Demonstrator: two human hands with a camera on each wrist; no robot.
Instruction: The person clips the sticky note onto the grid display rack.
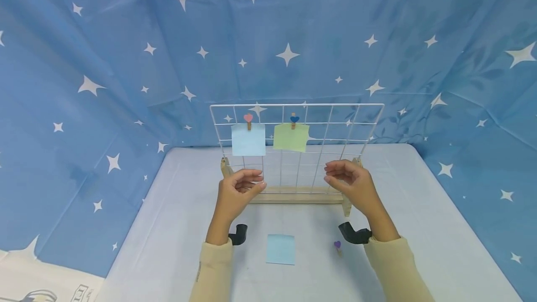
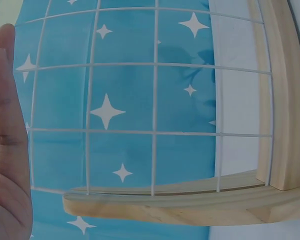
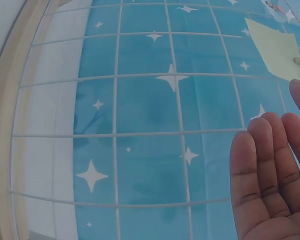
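Note:
A white wire grid [image 1: 297,105] stands upright in a wooden base [image 1: 295,198]. On it, a light blue note [image 1: 248,142] hangs from a pink-heart clothespin [image 1: 249,118], beside a green note [image 1: 290,139] under a blue-heart clothespin [image 1: 294,119]. My left hand [image 1: 237,192] hovers at the grid's lower left, fingers loosely bent, thumb near the fingertips, nothing held. At the lower right, my right hand [image 1: 354,183] is likewise bent and holds nothing; its wrist view shows the fingers [image 3: 262,170] side by side. Whether either hand touches the wires, I cannot tell.
A light blue sticky note [image 1: 280,249] lies on the white tabletop [image 1: 180,209] between my forearms. Nearer my right wrist is a small purple-heart clothespin [image 1: 337,244]. Behind the grid hangs a blue curtain [image 1: 260,27] with white stars.

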